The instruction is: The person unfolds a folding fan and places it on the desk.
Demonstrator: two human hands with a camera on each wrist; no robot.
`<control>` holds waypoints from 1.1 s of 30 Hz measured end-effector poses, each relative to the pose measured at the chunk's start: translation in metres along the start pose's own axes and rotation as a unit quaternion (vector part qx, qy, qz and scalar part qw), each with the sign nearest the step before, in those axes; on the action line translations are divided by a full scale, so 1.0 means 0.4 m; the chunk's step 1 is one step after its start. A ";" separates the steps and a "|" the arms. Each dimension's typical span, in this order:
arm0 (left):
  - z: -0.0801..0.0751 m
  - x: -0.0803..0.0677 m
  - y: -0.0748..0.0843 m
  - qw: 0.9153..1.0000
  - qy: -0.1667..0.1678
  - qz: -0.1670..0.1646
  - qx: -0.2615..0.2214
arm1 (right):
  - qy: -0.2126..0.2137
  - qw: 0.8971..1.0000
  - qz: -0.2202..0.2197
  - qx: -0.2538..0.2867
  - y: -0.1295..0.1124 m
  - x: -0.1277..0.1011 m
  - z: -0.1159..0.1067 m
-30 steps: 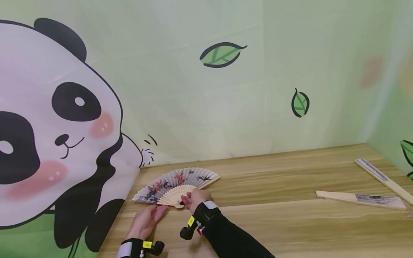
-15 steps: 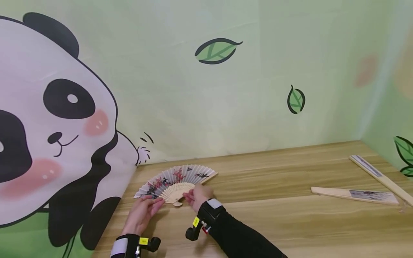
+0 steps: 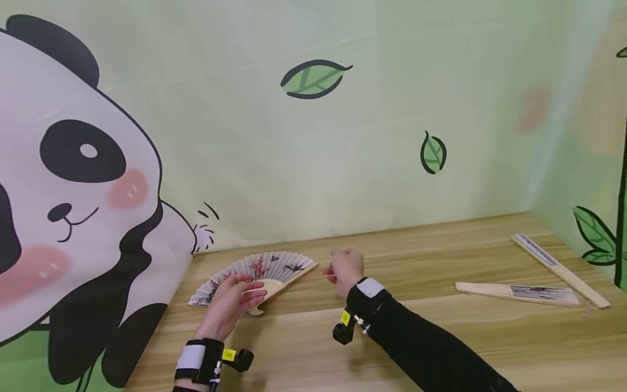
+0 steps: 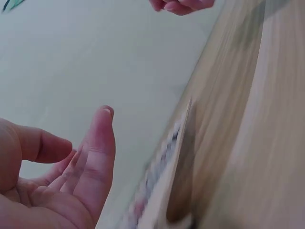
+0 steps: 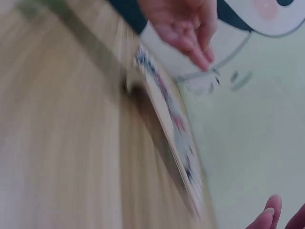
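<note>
The spread white paper fan with red blossoms and pale bamboo ribs [image 3: 254, 270] lies flat on the wooden bench [image 3: 392, 326] by the panda backdrop, pivot toward me, arc toward the wall. My left hand [image 3: 230, 302] rests relaxed on its ribs; my right hand [image 3: 345, 267] hovers beside, fingers loosely curled, empty.

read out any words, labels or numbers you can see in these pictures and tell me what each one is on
No text here can be read.
Yellow tag on the left wrist camera: dark marks, too small to read.
Yellow tag on the right wrist camera: too small to read.
Open fan: painted blossoms and birds, no legible writing.
Two closed fans: printed strips, too blurred to read.
Backdrop: drawings only.
</note>
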State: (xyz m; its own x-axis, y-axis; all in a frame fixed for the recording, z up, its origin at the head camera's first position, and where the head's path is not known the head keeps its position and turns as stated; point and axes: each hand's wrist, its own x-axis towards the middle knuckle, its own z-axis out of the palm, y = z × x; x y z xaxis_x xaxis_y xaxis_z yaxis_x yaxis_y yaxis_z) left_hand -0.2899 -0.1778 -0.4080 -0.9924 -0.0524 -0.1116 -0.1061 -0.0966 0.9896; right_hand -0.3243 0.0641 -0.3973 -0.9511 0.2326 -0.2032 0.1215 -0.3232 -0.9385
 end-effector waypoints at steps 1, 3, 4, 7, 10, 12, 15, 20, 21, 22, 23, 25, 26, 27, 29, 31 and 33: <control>0.021 0.004 0.007 1.000 -0.011 0.003 0.010 | 0.002 1.000 -0.006 -0.010 -0.016 0.008 -0.024; 0.067 0.012 0.018 0.999 -0.034 0.008 0.026 | 0.005 0.999 -0.013 -0.029 -0.047 0.020 -0.071; 0.090 0.015 0.022 0.998 -0.047 0.011 0.033 | 0.007 0.999 -0.016 -0.037 -0.059 0.025 -0.094; 0.162 0.025 0.027 0.995 -0.085 0.018 0.043 | 0.009 0.998 -0.022 -0.056 -0.088 0.036 -0.162; 0.230 0.034 0.026 0.992 -0.118 0.019 0.047 | 0.003 0.996 -0.031 -0.086 -0.108 0.041 -0.226; 0.274 0.039 0.024 0.989 -0.135 0.017 0.056 | -0.002 0.992 -0.039 -0.117 -0.118 0.045 -0.266; 0.342 0.047 0.021 0.983 -0.165 0.016 0.074 | -0.006 0.984 -0.053 -0.170 -0.134 0.052 -0.324; 0.455 0.061 0.013 0.973 -0.208 0.010 0.103 | -0.006 0.965 -0.077 -0.251 -0.176 0.058 -0.413; 0.475 0.063 0.012 0.971 -0.215 0.009 0.107 | -0.012 0.961 -0.082 -0.264 -0.186 0.058 -0.429; 0.495 0.064 0.011 0.969 -0.222 0.009 0.108 | -0.019 0.957 -0.083 -0.277 -0.196 0.057 -0.445; 0.513 0.065 0.010 0.967 -0.230 0.007 0.110 | -0.028 0.954 -0.082 -0.288 -0.205 0.056 -0.460; 0.547 0.065 0.008 0.963 -0.244 0.007 0.114 | -0.049 0.946 -0.077 -0.313 -0.222 0.055 -0.488; 0.563 0.064 0.007 0.961 -0.250 0.004 0.115 | -0.057 0.942 -0.073 -0.322 -0.229 0.055 -0.500; 0.578 0.064 0.005 0.960 -0.254 0.002 0.118 | -0.067 0.939 -0.068 -0.331 -0.237 0.054 -0.512; 0.609 0.063 0.001 0.957 -0.259 0.000 0.128 | -0.083 0.928 -0.065 -0.358 -0.248 0.054 -0.535; 0.640 0.061 -0.005 0.956 -0.259 0.002 0.141 | -0.096 0.913 -0.068 -0.389 -0.260 0.056 -0.556; 0.675 0.060 -0.015 0.953 -0.258 0.008 0.160 | -0.113 0.881 -0.089 -0.451 -0.271 0.058 -0.578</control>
State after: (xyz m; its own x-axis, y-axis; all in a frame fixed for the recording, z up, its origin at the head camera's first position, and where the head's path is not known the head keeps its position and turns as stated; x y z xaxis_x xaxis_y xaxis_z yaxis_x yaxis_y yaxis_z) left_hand -0.3302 0.0901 -0.3921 -0.8838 0.4526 -0.1188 -0.0226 0.2123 0.9769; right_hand -0.2940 0.3168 -0.3647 -0.9977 -0.0162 -0.0654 0.0437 0.5831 -0.8113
